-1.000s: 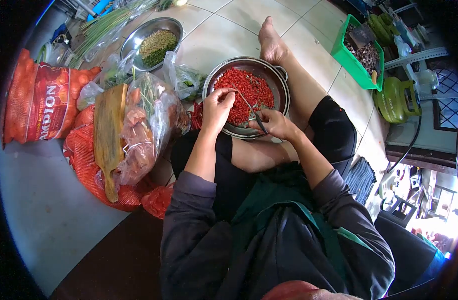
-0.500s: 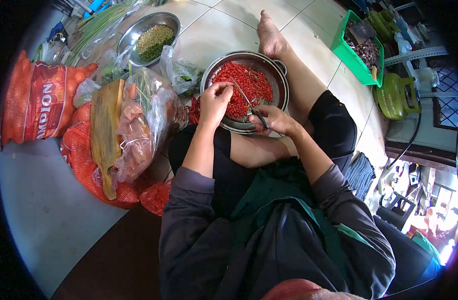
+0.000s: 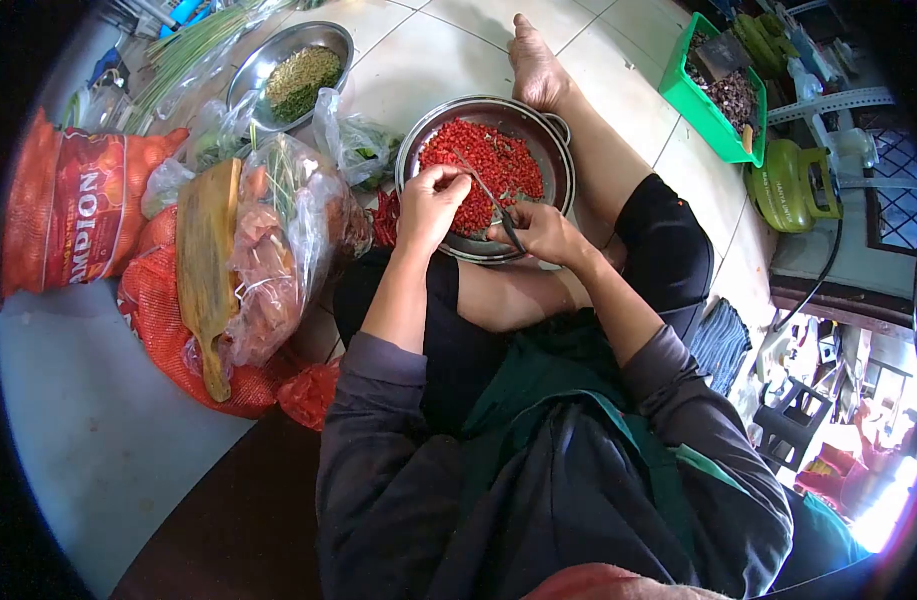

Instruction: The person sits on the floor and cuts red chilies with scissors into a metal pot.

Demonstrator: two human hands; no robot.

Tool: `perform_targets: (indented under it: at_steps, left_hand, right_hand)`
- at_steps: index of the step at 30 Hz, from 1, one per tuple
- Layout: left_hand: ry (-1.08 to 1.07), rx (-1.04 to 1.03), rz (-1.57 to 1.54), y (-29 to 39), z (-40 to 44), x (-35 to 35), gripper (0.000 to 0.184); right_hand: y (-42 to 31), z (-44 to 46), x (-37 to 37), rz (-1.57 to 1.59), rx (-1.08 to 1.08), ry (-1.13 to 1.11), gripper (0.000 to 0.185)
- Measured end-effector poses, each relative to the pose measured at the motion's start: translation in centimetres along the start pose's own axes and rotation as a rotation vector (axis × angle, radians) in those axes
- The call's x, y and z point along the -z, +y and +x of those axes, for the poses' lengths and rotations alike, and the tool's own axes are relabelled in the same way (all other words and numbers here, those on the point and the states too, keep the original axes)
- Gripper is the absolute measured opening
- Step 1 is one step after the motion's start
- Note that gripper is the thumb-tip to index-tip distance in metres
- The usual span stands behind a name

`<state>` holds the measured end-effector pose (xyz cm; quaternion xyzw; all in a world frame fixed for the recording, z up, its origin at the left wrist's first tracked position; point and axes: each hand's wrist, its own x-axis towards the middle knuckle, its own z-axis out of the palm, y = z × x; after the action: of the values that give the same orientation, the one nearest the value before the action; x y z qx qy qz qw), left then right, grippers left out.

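A round metal pan (image 3: 568, 180) full of cut red chilies (image 3: 508, 165) sits on the floor against my bent legs. Over its near side, my right hand (image 3: 543, 236) is closed around the dark handles of a pair of scissors (image 3: 505, 215). Their slim blades slant up and left across the chilies, toward my left hand. My left hand (image 3: 433, 205) hovers above the pan's left rim with thumb and fingers pinched together. Whatever lies between those fingertips is too small or hidden to make out.
To the left are a wooden cutting board (image 3: 208, 270), clear plastic bags (image 3: 303, 230) and a red mesh sack (image 3: 68, 215). A metal bowl (image 3: 348, 55) holds chopped greens. On the right stand a green crate (image 3: 713, 140) and a green gas cylinder (image 3: 793, 190).
The view has shifted slightly. The scissors in my right hand have turned a little, and their handles now sit slightly further left. My left hand keeps its pinch over the pan.
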<state>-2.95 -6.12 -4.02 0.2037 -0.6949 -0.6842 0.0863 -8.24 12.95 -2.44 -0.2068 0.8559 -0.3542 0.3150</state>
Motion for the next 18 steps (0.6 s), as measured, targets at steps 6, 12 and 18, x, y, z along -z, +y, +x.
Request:
perform_targets:
  at_steps: [6, 12, 18]
  left_hand:
    - [0.017, 0.008, 0.041, 0.2, 0.0, -0.1, 0.016]
    - [0.058, 0.074, -0.05, 0.5, 0.1, 0.0, 0.016]
    - [0.073, 0.06, -0.058, 0.0, 0.2, -0.1, 0.016]
  right_hand:
    - [-0.3, 0.1, 0.1, 0.015, -0.046, -0.007, 0.063]
    - [1.0, 0.1, 0.0, 0.073, -0.078, -0.064, 0.062]
    - [-1.1, -0.6, 0.4, 0.049, -0.05, -0.082, 0.063]
